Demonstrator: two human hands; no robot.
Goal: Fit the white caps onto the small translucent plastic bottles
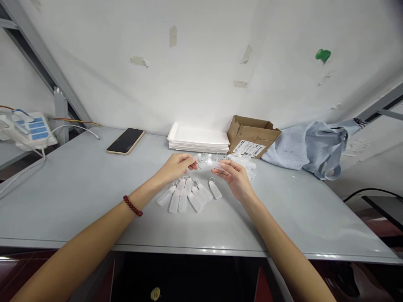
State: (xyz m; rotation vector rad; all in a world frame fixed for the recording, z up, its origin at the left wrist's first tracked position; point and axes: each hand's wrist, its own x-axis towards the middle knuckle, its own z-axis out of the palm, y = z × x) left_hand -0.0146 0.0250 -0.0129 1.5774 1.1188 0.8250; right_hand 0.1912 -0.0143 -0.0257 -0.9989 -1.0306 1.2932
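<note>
Small translucent plastic squeeze bottles with looped, tethered caps lie on the grey desk. My right hand [234,176] holds one bottle [215,164] nearly level between thumb and fingers, its capped end toward the left. My left hand [182,163] is closed in a pinch just left of that bottle. A small white piece shows at its fingertips, too small to name. Nearer to me lies a fanned cluster of several bottles [183,198], with a single bottle [215,188] at its right side. Behind my right hand is another pile of bottles [248,162], partly hidden by that hand.
A stack of white padded envelopes [198,140] and an open cardboard box [252,136] stand against the wall. Right of them lies a light blue cloth bag [302,144]. A phone [126,141] is at the left, and a power strip [34,128] with cables is farther left.
</note>
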